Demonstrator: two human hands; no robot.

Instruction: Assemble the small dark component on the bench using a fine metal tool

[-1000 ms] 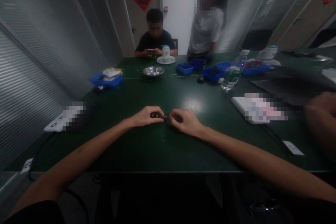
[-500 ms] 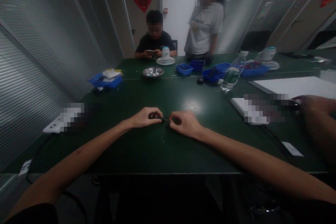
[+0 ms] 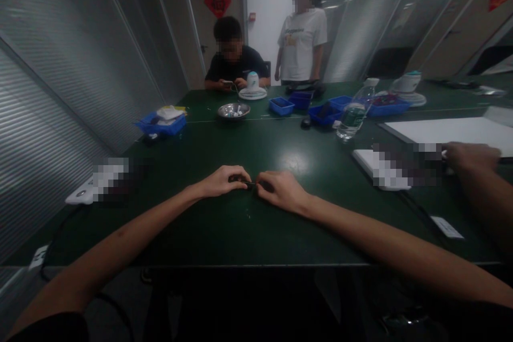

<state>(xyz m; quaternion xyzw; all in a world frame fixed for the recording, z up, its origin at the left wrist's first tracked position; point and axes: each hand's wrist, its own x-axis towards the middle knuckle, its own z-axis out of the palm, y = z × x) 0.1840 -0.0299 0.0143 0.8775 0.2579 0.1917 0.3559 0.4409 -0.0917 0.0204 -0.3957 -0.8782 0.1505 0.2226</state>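
Observation:
My left hand [image 3: 228, 179] is closed in a pinch on a small dark piece [image 3: 249, 185], whose kind I cannot make out. Facing it, my right hand [image 3: 279, 188] has thumb and fingertips pressed together close to the piece's right end. Something thin seems to run between the fingertips of both hands, but it is too small to name. Both hands rest low over the middle of the green table [image 3: 192, 235], only a narrow gap apart.
A metal bowl [image 3: 224, 114] of small pale items stands ahead, with blue trays [image 3: 170, 128] left and right of it. A water bottle [image 3: 352, 117] stands at right. Another person's hand [image 3: 473, 157] is at far right. Two people are across the table.
My right hand has shifted slightly left, narrowing the gap between the fingertips. The standing person across the table has moved left, and the neighbour's hand at far right has shifted a little.

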